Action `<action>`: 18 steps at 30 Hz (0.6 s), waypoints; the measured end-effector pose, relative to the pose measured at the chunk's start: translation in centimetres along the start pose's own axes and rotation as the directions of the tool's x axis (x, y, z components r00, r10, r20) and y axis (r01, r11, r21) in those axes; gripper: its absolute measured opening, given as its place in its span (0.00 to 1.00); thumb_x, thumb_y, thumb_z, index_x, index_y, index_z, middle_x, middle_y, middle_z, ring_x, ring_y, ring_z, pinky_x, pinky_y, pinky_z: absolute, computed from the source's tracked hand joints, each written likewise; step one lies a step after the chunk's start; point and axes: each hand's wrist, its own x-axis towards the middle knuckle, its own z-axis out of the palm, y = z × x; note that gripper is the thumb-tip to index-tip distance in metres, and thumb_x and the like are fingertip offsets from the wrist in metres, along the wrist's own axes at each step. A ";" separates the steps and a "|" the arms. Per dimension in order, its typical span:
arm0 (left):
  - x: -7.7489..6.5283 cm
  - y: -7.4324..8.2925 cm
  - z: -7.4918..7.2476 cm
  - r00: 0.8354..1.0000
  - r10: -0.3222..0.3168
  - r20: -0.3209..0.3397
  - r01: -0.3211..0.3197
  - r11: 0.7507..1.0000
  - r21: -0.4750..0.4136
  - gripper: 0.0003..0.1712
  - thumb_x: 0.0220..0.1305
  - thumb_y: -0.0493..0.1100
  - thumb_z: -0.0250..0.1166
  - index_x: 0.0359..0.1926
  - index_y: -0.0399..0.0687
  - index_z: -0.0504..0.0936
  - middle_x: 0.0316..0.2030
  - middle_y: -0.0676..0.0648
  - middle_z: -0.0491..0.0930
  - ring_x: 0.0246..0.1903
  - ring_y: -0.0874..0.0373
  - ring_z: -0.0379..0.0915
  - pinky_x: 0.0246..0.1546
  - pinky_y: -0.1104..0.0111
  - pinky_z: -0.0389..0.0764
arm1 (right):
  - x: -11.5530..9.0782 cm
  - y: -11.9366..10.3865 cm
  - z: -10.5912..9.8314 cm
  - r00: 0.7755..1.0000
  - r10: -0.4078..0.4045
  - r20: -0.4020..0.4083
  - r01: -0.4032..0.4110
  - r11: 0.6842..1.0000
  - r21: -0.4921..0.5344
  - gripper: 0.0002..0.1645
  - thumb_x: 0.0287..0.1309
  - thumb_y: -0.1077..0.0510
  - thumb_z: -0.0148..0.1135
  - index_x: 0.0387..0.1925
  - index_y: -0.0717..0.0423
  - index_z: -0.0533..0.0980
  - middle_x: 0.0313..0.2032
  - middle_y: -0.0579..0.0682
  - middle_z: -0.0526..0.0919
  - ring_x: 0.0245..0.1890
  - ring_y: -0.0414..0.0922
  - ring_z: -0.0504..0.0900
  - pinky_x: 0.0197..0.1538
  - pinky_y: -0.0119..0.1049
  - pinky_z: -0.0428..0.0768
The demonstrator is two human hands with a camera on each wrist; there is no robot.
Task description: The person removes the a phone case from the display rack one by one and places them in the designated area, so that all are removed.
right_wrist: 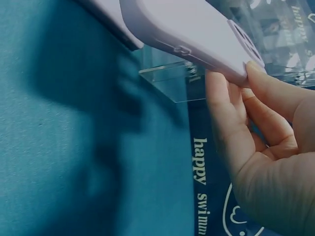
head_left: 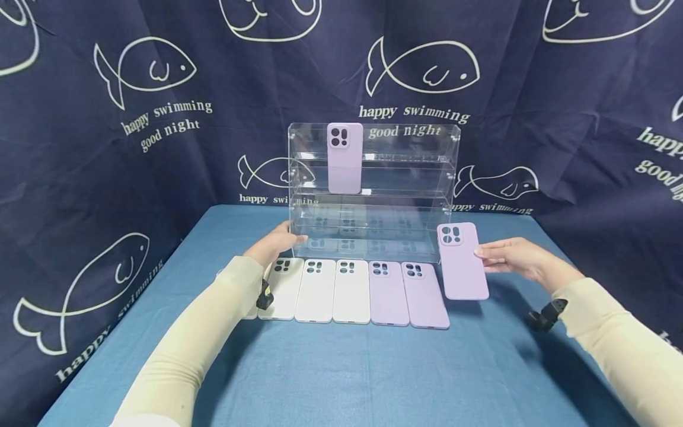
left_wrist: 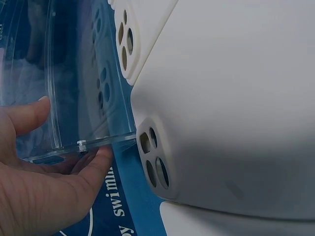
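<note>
My right hand pinches a light purple phone case by its right edge, thumb on the back face and fingers underneath. The case is held above the table, right of a row of others. My left hand grips the left side of a clear acrylic tiered display stand. In the left wrist view its thumb lies over the front of the side panel, its fingers behind. Another purple phone case leans upright on the stand's upper tier, left of centre.
Before the stand lie several white phone cases and, to their right, two purple ones. My left forearm partly covers the leftmost white case. A blue cloth covers the table. A navy fish-print curtain hangs behind.
</note>
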 end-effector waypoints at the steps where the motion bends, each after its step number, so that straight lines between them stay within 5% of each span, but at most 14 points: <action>1: 0.0 0.0 0.0 1.000 0.002 0.000 -0.002 1.000 -0.001 0.44 0.70 0.47 0.58 0.77 0.50 0.43 0.75 0.39 0.47 0.74 0.39 0.42 0.74 0.43 0.46 | 0.0 0.2 0.0 1.000 0.004 0.004 -0.005 1.000 0.004 0.07 0.66 0.58 0.59 0.35 0.45 0.82 0.32 0.40 0.86 0.37 0.36 0.83 0.49 0.34 0.86; 18: -0.1 0.0 0.0 1.000 0.000 0.005 0.000 1.000 -0.014 0.45 0.70 0.47 0.58 0.77 0.50 0.41 0.76 0.39 0.46 0.74 0.39 0.41 0.74 0.42 0.45 | 0.0 2.7 0.1 0.991 0.120 0.065 -0.122 0.992 0.034 0.06 0.65 0.58 0.61 0.36 0.50 0.84 0.33 0.42 0.85 0.37 0.38 0.83 0.50 0.36 0.86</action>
